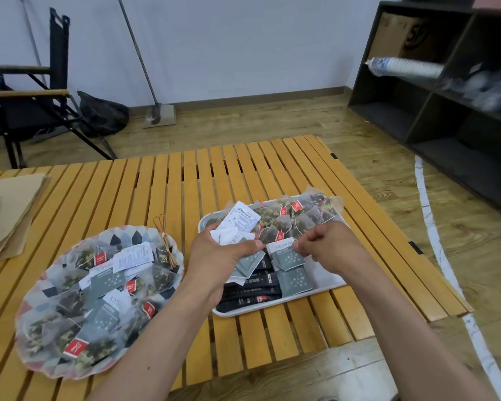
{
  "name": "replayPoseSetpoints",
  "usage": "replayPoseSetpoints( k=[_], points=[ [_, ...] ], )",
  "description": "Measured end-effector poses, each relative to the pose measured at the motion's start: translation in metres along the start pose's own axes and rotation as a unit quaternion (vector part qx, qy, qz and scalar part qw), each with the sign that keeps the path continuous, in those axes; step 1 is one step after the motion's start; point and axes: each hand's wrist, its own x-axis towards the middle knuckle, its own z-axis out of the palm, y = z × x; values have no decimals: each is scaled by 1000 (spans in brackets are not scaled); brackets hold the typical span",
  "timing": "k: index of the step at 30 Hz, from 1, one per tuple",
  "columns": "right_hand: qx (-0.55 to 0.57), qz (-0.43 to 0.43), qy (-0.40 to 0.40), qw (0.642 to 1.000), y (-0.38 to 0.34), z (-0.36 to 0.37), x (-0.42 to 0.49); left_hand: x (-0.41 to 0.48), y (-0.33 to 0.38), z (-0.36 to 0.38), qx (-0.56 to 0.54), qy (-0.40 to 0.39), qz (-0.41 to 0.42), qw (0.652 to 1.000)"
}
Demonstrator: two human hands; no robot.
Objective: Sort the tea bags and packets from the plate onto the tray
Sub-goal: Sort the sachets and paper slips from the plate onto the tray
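So the grey packet (287, 256) just right of centre frame is the one in play: it's going onto the grey packet stack (295, 282) at the lower right of the tray (243, 312). I'd call this the placing step, somewhere mid-sort. The tray's already split up, with mesh tea bags (301, 215) along its top edge, black sticks (252, 290) at its lower left and the grey ones at lower right.

Next move, my guess: let that packet go so it sits square on the stack, then peel another off the bunch and match it to its pile. I can't see a pile for white ones, though a hand may be hiding it.

The right hand (327, 244) pinches the grey packet at its top edge, thumb and fingertips closed on it. The left hand (217, 256), centre frame over the tray's left half, grips a fanned bunch of packets (242, 221), white and grey mixed, fingers wrapped round them.

Plenty left: the plate (21, 322) at lower left is heaped with tea bags and packets. Both sit on the slatted table (156, 183).
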Motion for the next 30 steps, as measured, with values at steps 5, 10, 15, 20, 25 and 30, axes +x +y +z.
replayPoseSetpoints(
  k=[5,10,15,20,25,30],
  points=[
    [21,-77,45,996,3,-1,-2,0,0,0,6,3,2,1000],
    [-16,-136,-39,990,5,0,-5,0,0,2,7,0,1,1000],
    [-41,-117,-52,991,7,4,0,-2,1,3,-6,2,-21,1000],
    [-40,-108,-52,992,7,4,-1,-8,5,6,-55,-19,-62,996],
    [6,-79,-52,995,9,0,-1,-15,15,6,-115,-40,-88,989],
    [41,-90,-55,994,6,-4,-7,-18,22,6,-162,-77,-126,976]
  ],
)
